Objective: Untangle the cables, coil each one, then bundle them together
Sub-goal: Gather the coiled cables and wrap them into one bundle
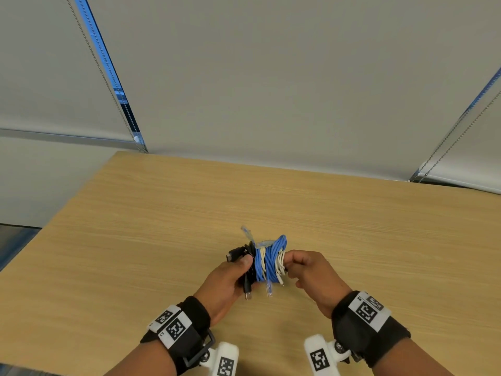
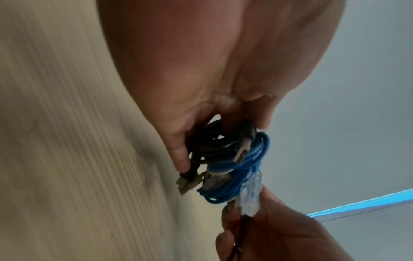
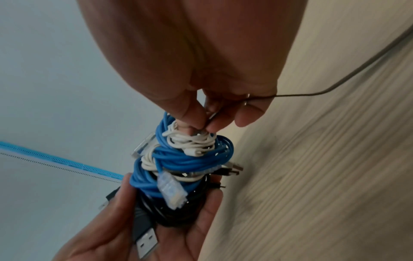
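While the left hand [image 1: 230, 278] curls its fingers around the black cable [image 3: 174, 211] end of the bundle, the right hand [image 1: 309, 270] pinches the white cable [image 3: 192, 141] at the other end. Blue cable [image 1: 267, 261] wraps the middle, and the bundle is held just above the wooden table [image 1: 135, 226].

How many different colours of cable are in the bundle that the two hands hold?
3. Black cable at the left hand's end, blue cable in the middle, white cable at the right hand's end. More may be hidden inside.
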Demonstrator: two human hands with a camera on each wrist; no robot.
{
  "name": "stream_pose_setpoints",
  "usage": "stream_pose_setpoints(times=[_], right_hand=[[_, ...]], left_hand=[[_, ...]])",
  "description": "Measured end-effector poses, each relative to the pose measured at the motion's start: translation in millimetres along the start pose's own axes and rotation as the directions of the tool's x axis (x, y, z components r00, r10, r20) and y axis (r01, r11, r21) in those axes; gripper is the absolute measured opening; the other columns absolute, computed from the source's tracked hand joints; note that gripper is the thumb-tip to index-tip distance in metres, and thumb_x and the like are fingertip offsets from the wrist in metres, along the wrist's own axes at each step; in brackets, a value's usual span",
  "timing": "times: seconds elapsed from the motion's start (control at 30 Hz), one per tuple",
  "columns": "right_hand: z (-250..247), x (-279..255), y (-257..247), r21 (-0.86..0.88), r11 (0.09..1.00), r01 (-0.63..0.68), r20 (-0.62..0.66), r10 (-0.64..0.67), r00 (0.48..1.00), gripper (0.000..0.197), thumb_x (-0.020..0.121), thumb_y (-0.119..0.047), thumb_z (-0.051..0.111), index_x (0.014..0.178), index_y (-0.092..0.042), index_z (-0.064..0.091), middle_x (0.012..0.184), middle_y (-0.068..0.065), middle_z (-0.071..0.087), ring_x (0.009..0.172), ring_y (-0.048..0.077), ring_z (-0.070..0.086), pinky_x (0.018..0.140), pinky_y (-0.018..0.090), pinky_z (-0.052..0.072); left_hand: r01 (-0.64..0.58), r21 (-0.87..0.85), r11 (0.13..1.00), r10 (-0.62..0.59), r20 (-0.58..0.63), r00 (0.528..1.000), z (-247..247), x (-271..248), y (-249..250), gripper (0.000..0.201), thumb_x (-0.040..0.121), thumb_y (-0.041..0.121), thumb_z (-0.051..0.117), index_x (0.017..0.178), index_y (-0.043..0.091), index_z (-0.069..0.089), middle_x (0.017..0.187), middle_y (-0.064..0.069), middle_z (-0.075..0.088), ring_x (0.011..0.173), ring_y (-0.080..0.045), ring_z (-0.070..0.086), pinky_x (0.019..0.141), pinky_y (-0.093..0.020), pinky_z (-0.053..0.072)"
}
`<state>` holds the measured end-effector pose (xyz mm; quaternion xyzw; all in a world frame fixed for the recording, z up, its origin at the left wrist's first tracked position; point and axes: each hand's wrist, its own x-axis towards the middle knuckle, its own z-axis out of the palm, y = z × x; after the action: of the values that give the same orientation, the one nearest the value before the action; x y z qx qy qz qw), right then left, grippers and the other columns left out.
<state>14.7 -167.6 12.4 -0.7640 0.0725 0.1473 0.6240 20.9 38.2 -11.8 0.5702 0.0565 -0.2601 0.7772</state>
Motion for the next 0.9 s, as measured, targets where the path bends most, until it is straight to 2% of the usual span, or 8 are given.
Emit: stream_pose_setpoints(times=[0.1,0.2,0.27,0.37,0.53,0.73,0.8,0.9], right_hand=[[1,-1,6,0.005,0.999,-0.036,0.014,0.036,0.999,0.044,0.087,0.010,0.048,0.067,-0.023,0.070,0.068,-0.005,0.052,0.064,0.012,0.043,0.055,0.018,0.036],[4,-2,10,0.042,0.996,-0.079,0.019,0.078,0.997,0.042,0.089,0.008,0.049,0.071,-0.024,0.069,0.070,-0.002,0.049,0.070,0.015,0.041,0.059,0.024,0.035],[4,-3,10,0.064,0.994,-0.083,0.022,0.082,0.996,0.040,0.089,0.009,0.048,0.073,-0.022,0.068,0.071,-0.001,0.051,0.070,0.014,0.043,0.060,0.025,0.036],[3,-4,8,0.067,0.995,-0.069,0.016,0.068,0.998,0.041,0.089,0.010,0.048,0.070,-0.022,0.066,0.072,0.001,0.051,0.070,0.014,0.045,0.061,0.025,0.037],[3,-8,11,0.002,1.000,-0.005,0.030,0.005,1.000,0.042,0.088,0.011,0.046,0.065,-0.021,0.059,0.075,0.006,0.041,0.070,0.022,0.034,0.057,0.024,0.031],[0,-13,13,-0.132,0.986,0.104,0.068,-0.096,0.993,0.055,0.092,0.010,0.048,0.064,-0.032,0.070,0.070,-0.009,0.056,0.057,-0.001,0.044,0.055,0.013,0.037],[1,-14,14,-0.148,0.983,0.106,0.084,-0.094,0.992,0.054,0.092,0.011,0.048,0.067,-0.030,0.072,0.072,-0.007,0.056,0.056,-0.001,0.043,0.055,0.013,0.037],[1,-16,16,-0.174,0.979,0.104,0.113,-0.085,0.990,0.058,0.090,0.011,0.048,0.065,-0.037,0.070,0.068,-0.011,0.056,0.061,0.003,0.044,0.057,0.016,0.038]], left_hand=[[-0.085,0.035,0.996,0.086,-0.015,0.996,-3,1,-5,0.038,0.096,0.027,0.060,0.121,0.000,0.069,0.122,-0.020,0.072,0.121,-0.035,0.064,0.106,-0.043,0.049],[-0.130,0.021,0.991,0.131,-0.049,0.990,-2,1,-6,0.042,0.087,0.032,0.070,0.113,-0.002,0.072,0.112,-0.021,0.074,0.108,-0.032,0.069,0.090,-0.033,0.056],[-0.127,-0.035,0.991,0.126,-0.029,0.992,-2,-2,-5,0.037,0.093,0.037,0.064,0.112,0.007,0.076,0.108,-0.013,0.076,0.098,-0.022,0.071,0.083,-0.030,0.053],[-0.091,-0.135,0.987,0.091,-0.010,0.996,-5,-3,-3,0.039,0.100,0.023,0.044,0.124,0.007,0.070,0.124,-0.019,0.069,0.107,-0.027,0.062,0.097,-0.043,0.041],[-0.060,-0.004,0.998,0.060,0.003,0.998,-3,-1,-5,0.035,0.102,0.003,0.042,0.115,0.004,0.075,0.114,-0.021,0.073,0.100,-0.025,0.069,0.085,-0.032,0.055],[0.032,0.042,0.999,-0.031,-0.027,0.999,-7,-1,-3,0.025,0.102,0.011,0.054,0.114,0.010,0.076,0.118,-0.022,0.073,0.107,-0.031,0.068,0.103,-0.050,0.051],[0.062,0.048,0.997,-0.059,-0.063,0.996,-7,1,-4,0.024,0.100,0.008,0.056,0.112,0.010,0.077,0.116,-0.023,0.073,0.107,-0.034,0.067,0.106,-0.060,0.047],[0.079,0.076,0.994,-0.069,-0.124,0.990,-5,4,-8,0.023,0.100,0.008,0.057,0.109,0.009,0.078,0.113,-0.024,0.074,0.105,-0.037,0.066,0.105,-0.063,0.046]])
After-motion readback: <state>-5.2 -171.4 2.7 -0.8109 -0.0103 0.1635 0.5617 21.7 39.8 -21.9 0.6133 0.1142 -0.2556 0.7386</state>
